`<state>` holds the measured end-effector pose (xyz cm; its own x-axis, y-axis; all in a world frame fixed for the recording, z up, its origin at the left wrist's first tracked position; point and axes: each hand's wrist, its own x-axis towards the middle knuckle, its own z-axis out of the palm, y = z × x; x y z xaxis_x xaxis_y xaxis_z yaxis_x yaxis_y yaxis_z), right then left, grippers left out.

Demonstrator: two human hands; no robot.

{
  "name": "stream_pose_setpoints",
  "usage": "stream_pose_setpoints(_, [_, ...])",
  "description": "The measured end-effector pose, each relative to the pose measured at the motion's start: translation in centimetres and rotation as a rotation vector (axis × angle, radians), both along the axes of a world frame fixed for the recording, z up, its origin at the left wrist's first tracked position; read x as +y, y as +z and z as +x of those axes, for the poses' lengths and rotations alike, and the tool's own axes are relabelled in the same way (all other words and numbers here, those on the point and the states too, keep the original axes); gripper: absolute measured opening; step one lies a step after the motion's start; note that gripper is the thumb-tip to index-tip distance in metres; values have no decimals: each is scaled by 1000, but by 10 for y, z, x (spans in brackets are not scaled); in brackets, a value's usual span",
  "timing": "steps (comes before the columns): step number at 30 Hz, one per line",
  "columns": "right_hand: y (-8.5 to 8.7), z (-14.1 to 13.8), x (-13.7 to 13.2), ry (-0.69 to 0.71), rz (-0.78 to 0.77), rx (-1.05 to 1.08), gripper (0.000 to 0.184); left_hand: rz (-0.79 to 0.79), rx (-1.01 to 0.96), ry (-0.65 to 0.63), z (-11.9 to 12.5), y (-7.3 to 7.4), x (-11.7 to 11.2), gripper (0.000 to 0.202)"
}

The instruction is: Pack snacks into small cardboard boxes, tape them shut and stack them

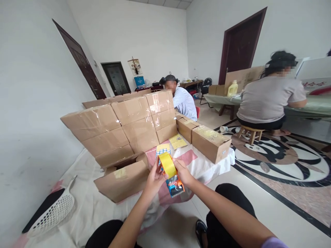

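Note:
Both my hands hold a tape dispenser (172, 181) with an orange and blue frame and a yellow roll of tape (167, 164). My left hand (154, 178) grips it from the left, fingers touching the roll. My right hand (183, 171) closes on it from the right. Just to the left lies an open cardboard box (121, 179) on its side, on a low table covered with a white and pink cloth (199, 165). Behind the dispenser lie small flat yellow and blue packets (163, 148).
A wall of taped cardboard boxes (124, 127) stands behind, with more boxes (210, 143) at the right. A white plastic basket (53, 210) lies at the left. Two other people sit farther off, one on a stool (250, 132). My knees are below.

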<state>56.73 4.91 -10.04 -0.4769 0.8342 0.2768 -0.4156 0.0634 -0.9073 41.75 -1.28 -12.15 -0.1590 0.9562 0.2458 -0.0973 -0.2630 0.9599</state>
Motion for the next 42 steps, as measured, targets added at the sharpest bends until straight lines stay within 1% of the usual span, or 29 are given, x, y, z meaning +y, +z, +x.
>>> stream_pose_setpoints(3, [0,-1,-9,-21,-50,21,51,-32,-22,-117,1,11,-2,113])
stream_pose_setpoints(5, [-2,-1,-11,5,-83,44,53,-58,3,-149,3,17,-2,109])
stream_pose_setpoints(6, [-3,0,-11,30,-92,59,53,-64,14,-141,4,18,-2,107])
stream_pose_setpoints(8, [-2,2,-6,48,-73,76,49,-85,28,-70,9,19,-1,99])
stream_pose_setpoints(9, [-1,4,-2,28,-46,69,47,-105,48,-25,13,17,0,90])
stream_pose_setpoints(12, [8,9,11,-90,40,30,44,-159,179,88,24,9,2,58])
stream_pose_setpoints(15, [18,12,22,-146,135,-15,47,-121,307,148,30,4,7,38])
stream_pose_setpoints(18, [22,10,26,-112,246,-74,45,-93,337,200,30,7,10,31])
stream_pose_setpoints(21, [18,7,33,-96,296,-110,45,-91,300,299,31,15,9,32])
stream_pose_setpoints(23, [14,6,42,-158,312,-141,45,-48,303,344,35,23,5,30])
stream_pose_setpoints(25, [10,6,52,-253,316,-171,46,-41,295,315,40,30,2,27])
stream_pose_setpoints(27, [9,8,60,-315,293,-183,46,-115,228,239,45,36,-1,29])
stream_pose_setpoints(30, [11,8,65,-302,198,-131,43,-265,108,146,50,37,-1,38])
stream_pose_setpoints(33, [15,7,65,-261,-3,-39,37,-337,66,123,54,29,-2,43])
stream_pose_setpoints(35, [17,6,66,-260,-139,-11,32,-351,59,119,59,23,-4,43])
stream_pose_setpoints(36, [17,6,68,-266,-180,-11,30,-352,58,117,62,19,-5,43])
stream_pose_setpoints(38, [17,6,70,-273,-201,-23,28,-347,58,117,68,14,-7,42])
stream_pose_setpoints(42, [15,4,70,-288,-158,-27,33,-314,82,118,80,9,-9,34])
